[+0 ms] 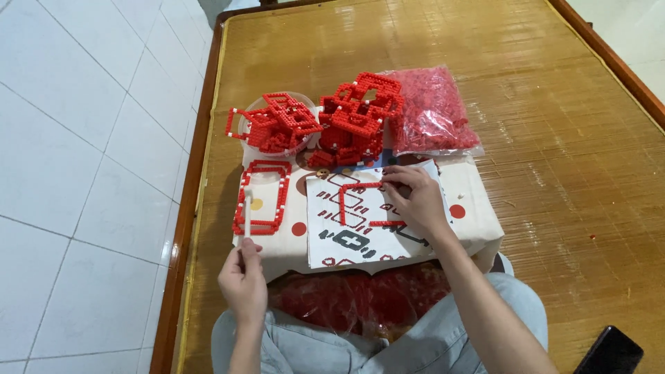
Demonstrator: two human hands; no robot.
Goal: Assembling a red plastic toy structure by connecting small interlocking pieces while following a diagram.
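Right hand (pixel 415 201): fingertips pinched narrow on the end of a red brick strip (pixel 360 185), pressing it flat on the printed pattern sheet (pixel 346 246). Strip forms an open frame, top run plus left leg, and sits on the sheet's outline marks. A short loose red piece (pixel 388 223) lies just below the hand.

Left hand (pixel 242 277): closed around a thin white stick (pixel 247 215), held upright beside the finished flat red frames (pixel 262 197).

Both sheet and frames rest on a cloth-covered board (pixel 478 208) over the lap. Behind: stacked red frames in a bowl (pixel 277 125), a second pile (pixel 357 118), a bag of loose red bricks (pixel 433 111), all on the bamboo mat (pixel 540 83).

My read: keep the strip flat against the outline while seating bricks, press straight down, support the corner so it doesn't flex apart.
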